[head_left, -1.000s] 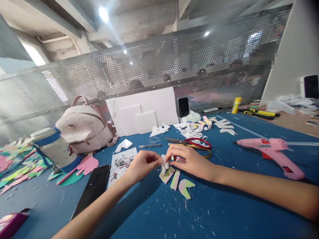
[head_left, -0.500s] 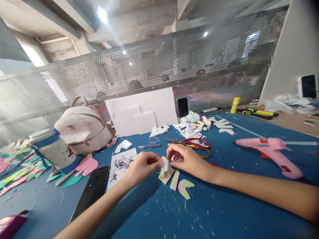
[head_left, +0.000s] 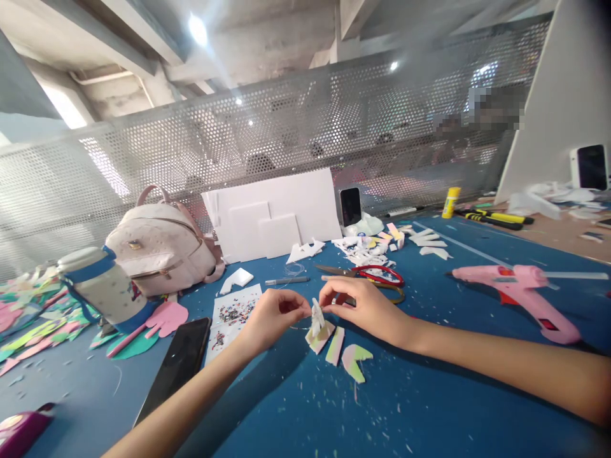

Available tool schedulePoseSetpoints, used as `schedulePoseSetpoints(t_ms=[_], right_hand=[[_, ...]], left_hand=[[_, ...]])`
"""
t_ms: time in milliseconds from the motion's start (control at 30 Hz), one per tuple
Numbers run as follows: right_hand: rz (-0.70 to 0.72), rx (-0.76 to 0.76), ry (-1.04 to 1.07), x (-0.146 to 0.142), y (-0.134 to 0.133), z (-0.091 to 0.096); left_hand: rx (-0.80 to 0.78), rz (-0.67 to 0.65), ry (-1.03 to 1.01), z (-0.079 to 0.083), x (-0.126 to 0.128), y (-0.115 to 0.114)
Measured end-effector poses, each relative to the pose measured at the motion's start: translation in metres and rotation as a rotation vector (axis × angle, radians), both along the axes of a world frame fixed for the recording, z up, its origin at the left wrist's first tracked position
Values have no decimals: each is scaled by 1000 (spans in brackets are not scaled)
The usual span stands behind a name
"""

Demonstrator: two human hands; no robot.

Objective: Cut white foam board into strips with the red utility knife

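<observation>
Between my hands is a small white piece (head_left: 317,318), pale and crumpled-looking, perhaps foam or paper. My left hand (head_left: 281,313) pinches its left edge with thumb and forefinger. My right hand (head_left: 356,308) is curled close on its right side, fingertips bent together near it; whether they grip anything is hard to see. Right below lie pink and yellow-green cut pieces: a squarish one (head_left: 321,338), a narrow strip (head_left: 335,346) and a notched rounded one (head_left: 357,362). Red-handled scissors (head_left: 379,274) lie just behind my right hand.
A pink glue gun (head_left: 518,286) lies at the right. On the left are a black phone (head_left: 179,362), a sheet with colourful beads (head_left: 231,312), a tumbler (head_left: 100,286) and a backpack (head_left: 160,245). White scraps (head_left: 365,251) and white boards (head_left: 310,203) are at the back.
The white piece has turned between my fingers and now shows a narrower, more upright shape. My right fingertips have shifted slightly; both arms stay nearly in place.
</observation>
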State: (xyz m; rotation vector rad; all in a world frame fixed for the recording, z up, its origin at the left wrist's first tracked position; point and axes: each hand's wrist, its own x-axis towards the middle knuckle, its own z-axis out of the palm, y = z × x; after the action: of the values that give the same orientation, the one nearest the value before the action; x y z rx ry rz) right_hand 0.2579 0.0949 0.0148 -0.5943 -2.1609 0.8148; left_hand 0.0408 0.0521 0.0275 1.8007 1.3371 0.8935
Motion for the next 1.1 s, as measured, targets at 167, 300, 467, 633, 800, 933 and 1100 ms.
schedulePoseSetpoints(t_ms=[167, 300, 467, 633, 800, 933, 1100], right_hand=[[5, 2, -4, 1, 0, 5], [-5, 40, -20, 1, -2, 9], [-8, 78, -35, 3, -4, 18], [184, -125, -69, 7, 8, 48], [49, 156, -237, 9, 7, 97], [92, 204, -243, 1, -9, 131], [115, 213, -238, -16, -20, 148]], left_hand=[[-10, 14, -49, 2, 0, 0], [-18, 20, -87, 5, 0, -1], [8, 38, -155, 11, -3, -2], [83, 27, -246, 26, -8, -5], [207, -20, -322, 49, -12, -14], [272, -93, -317, 59, -11, -22], [307, -148, -421, 61, -10, -26]])
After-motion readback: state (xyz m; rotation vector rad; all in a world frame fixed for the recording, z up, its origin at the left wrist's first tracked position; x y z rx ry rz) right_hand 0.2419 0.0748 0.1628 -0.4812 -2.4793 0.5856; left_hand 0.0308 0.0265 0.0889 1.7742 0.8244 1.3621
